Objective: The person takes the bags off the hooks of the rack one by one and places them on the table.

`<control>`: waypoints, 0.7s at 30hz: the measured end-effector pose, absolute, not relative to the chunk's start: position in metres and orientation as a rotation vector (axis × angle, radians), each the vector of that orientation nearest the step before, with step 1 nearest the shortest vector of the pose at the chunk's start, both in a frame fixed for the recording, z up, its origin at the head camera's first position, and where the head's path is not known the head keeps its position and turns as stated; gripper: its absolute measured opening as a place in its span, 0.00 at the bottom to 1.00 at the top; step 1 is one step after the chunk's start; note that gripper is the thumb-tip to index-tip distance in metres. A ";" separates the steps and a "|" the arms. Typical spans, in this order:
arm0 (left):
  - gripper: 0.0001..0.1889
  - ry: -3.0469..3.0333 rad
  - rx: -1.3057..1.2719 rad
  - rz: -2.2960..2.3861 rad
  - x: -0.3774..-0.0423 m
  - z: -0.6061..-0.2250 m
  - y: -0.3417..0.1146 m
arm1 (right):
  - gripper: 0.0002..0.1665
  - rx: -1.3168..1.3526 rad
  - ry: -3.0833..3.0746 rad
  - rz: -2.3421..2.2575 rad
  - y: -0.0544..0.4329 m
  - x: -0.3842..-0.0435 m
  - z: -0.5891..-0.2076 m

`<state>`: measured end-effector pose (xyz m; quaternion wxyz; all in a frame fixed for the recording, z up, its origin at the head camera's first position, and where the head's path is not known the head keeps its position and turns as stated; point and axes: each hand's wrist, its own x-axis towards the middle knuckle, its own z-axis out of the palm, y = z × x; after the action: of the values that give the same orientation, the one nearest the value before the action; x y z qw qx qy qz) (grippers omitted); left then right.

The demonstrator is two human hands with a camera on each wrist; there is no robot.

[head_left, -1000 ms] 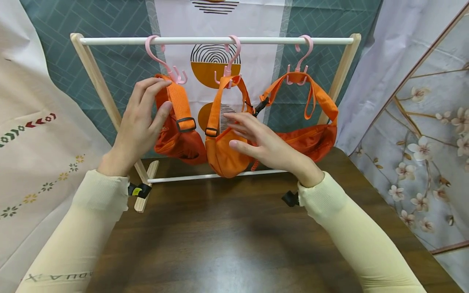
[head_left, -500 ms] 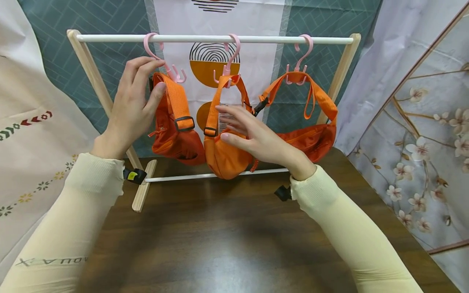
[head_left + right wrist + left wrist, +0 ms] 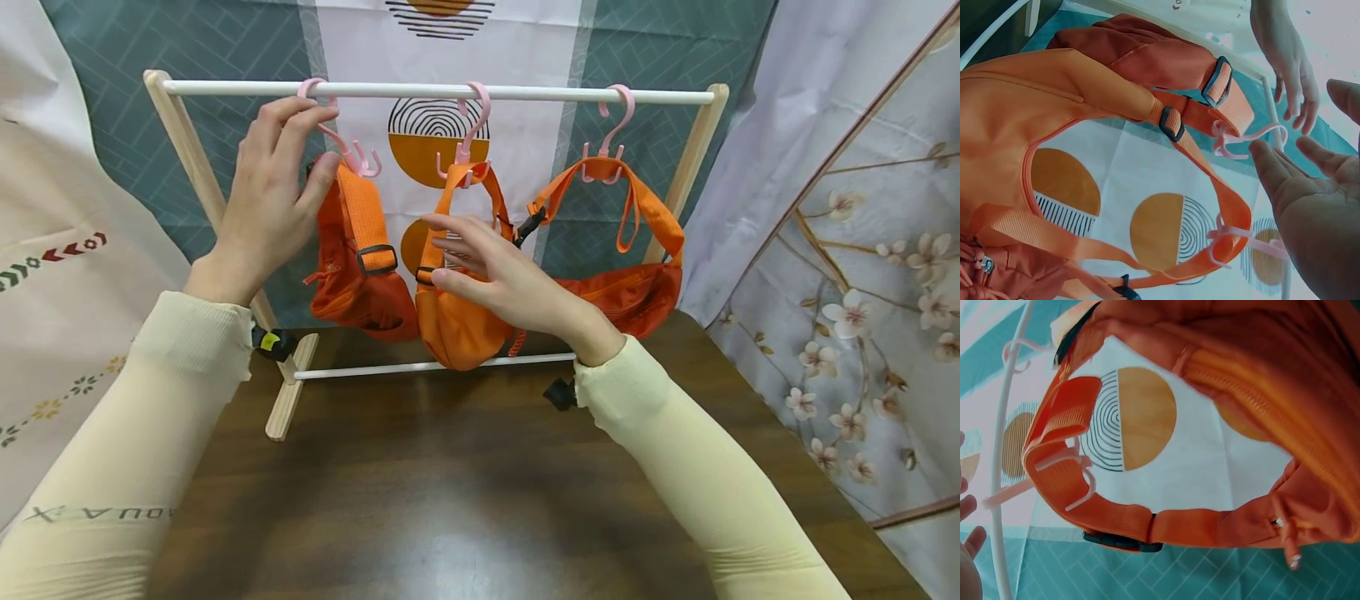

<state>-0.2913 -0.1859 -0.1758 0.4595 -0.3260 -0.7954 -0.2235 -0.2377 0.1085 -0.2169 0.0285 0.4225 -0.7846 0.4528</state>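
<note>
Three orange waist bags hang by their straps from pink hook hangers on a white rail. My left hand (image 3: 273, 187) is raised beside the left red-orange bag (image 3: 363, 292), its relaxed fingers overlapping the left hanger (image 3: 348, 154) in the head view. My right hand (image 3: 510, 279) reaches in front of the middle bag (image 3: 465, 329), fingers extended and holding nothing. In the right wrist view, the right palm (image 3: 1316, 206) faces the middle bag's strap (image 3: 1232, 200). The left wrist view shows the strap (image 3: 1060, 481) looped over a pink hook. The right bag (image 3: 630, 296) hangs at the far side.
The rack's white rail (image 3: 525, 92) runs between wooden end posts (image 3: 693, 175), with a wooden foot (image 3: 291, 392) on the brown table (image 3: 450, 483). A patterned cloth (image 3: 255, 33) hangs behind; a floral panel (image 3: 847, 358) stands at right.
My left hand has moved from beside the left bag's strap up and left toward its hanger. My right hand has drifted left across the middle bag. The bags still hang on their hangers.
</note>
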 end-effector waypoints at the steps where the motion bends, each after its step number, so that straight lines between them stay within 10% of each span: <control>1: 0.22 -1.968 -0.788 -0.534 -0.292 -0.174 -0.187 | 0.37 1.307 -2.417 1.405 0.107 -0.239 -0.217; 21: 0.26 -2.151 -0.691 -0.241 -0.319 -0.143 -0.197 | 0.38 1.324 -2.382 1.333 0.081 -0.251 -0.213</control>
<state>-0.3194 -0.1966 -0.1433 0.4211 -0.2759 -0.8587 -0.0962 -0.2514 0.0815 -0.2128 0.0538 0.4359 -0.7839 0.4388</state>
